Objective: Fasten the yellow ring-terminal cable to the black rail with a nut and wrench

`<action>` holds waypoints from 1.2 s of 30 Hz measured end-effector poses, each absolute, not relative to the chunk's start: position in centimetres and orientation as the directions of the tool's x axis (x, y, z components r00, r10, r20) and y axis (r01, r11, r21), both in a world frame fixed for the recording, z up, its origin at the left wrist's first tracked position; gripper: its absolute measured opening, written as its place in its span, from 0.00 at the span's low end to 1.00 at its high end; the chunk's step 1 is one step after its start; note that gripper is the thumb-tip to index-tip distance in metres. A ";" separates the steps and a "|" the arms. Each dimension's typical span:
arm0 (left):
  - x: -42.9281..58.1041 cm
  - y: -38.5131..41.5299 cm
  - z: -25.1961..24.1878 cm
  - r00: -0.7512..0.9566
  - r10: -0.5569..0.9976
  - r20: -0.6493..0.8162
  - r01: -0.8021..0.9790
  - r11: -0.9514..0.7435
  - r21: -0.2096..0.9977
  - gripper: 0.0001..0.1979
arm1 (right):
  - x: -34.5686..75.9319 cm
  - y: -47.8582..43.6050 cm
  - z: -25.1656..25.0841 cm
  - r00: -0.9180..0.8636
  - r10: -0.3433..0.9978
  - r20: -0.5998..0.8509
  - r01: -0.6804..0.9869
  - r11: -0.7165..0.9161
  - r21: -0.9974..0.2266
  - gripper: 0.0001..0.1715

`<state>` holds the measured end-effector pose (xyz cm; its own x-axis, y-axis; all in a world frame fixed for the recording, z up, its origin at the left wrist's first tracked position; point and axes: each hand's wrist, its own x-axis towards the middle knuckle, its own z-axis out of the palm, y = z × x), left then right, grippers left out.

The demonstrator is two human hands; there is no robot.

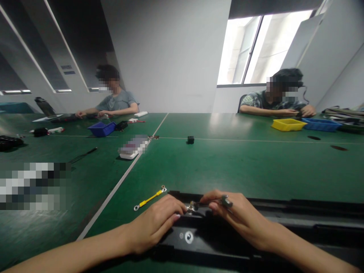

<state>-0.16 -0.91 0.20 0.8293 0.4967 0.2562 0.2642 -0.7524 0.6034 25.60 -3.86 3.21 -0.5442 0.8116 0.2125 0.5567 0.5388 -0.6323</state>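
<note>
A long black panel [284, 223] lies across the near edge of the green table [216, 163]. My left hand [155, 222] rests on its left part, fingers curled and pinched at a small metal fitting [192, 207]. My right hand [237, 216] meets it from the right, fingers closed on a small dark metal tool [226, 201] at the same fitting. A round silver fastener [189, 237] shows on the panel below my hands. A short yellow wire with ring terminals [149, 198] lies on the table just left of my left hand.
Two people sit at the far side, one at the left [115, 100], one at the right [280, 98]. A blue bin [101, 129], a yellow bin [287, 124] and another blue bin [321, 124] stand there. A small black block [190, 140] and a white device [129, 154] lie mid-table.
</note>
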 end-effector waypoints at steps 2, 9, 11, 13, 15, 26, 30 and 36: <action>-0.2 -0.9 0.2 0.828 0.497 0.260 0.262 -0.753 0.604 0.12 | 25.6 -3.9 3.2 -0.549 0.808 0.215 0.555 0.545 -0.629 0.17; -0.1 -0.9 0.3 0.831 0.486 0.269 0.250 -0.759 0.601 0.12 | 25.7 -3.9 2.9 -0.560 0.800 0.217 0.554 0.556 -0.620 0.17; -0.1 -0.8 0.3 0.833 0.487 0.263 0.253 -0.757 0.602 0.12 | 25.7 -3.9 2.9 -0.563 0.797 0.217 0.551 0.558 -0.621 0.17; -0.1 -0.9 0.3 0.834 0.488 0.257 0.255 -0.755 0.604 0.12 | 25.8 -3.9 2.8 -0.566 0.797 0.211 0.547 0.554 -0.627 0.16; -0.1 -0.9 0.2 0.834 0.490 0.255 0.257 -0.753 0.606 0.12 | 25.8 -3.9 2.8 -0.567 0.796 0.209 0.541 0.552 -0.634 0.15; -0.2 -1.1 0.1 0.836 0.486 0.257 0.252 -0.754 0.607 0.12 | 25.7 -3.7 2.9 -0.592 0.781 0.202 0.539 0.569 -0.620 0.15; -0.2 -1.0 0.3 0.835 0.483 0.265 0.247 -0.758 0.604 0.12 | 25.7 -3.8 2.8 -0.594 0.781 0.194 0.557 0.573 -0.601 0.15; -0.2 -1.1 0.3 0.837 0.481 0.262 0.245 -0.757 0.606 0.11 | 25.6 -3.9 2.8 -0.593 0.781 0.195 0.554 0.572 -0.605 0.16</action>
<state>-0.23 -1.10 0.32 0.8366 0.4808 0.2624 0.2445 -0.7566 0.6065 25.58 -3.87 2.80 -0.5933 0.7811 0.1948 0.5540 0.5717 -0.6052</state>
